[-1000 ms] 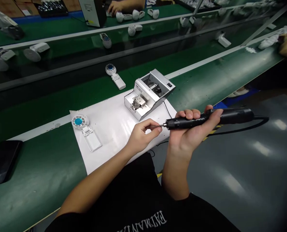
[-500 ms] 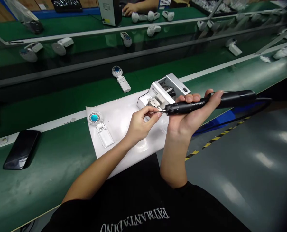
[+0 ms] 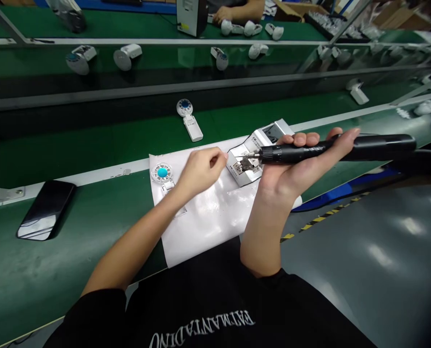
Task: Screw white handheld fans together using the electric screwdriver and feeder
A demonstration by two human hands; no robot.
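Note:
A black electric screwdriver (image 3: pixel 378 146) lies across the palm of my right hand (image 3: pixel 282 181), its fingers wrapped round the body. The metal bit points left, level with the front of a white and silver screw feeder (image 3: pixel 256 143). My left hand (image 3: pixel 201 171) is closed, thumb and forefinger pinched together just left of the bit tip; whatever is in the pinch is too small to make out. Partly hidden behind my left wrist is a white handheld fan part (image 3: pixel 162 172) with a blue-green centre, lying on a white sheet (image 3: pixel 201 237).
Beyond the sheet, a second fan part (image 3: pixel 193 128) rests on the green conveyor belt (image 3: pixel 136 130). At left lies a black phone (image 3: pixel 47 210). Several white fans sit on the far belt, near a co-worker's hand (image 3: pixel 222 15). A metal rail (image 3: pixel 136 169) edges the bench.
My left hand has drawn back left from the bit, its fingers curling. The screwdriver has shifted right, and its bit is now over the feeder's front. The view has turned slightly.

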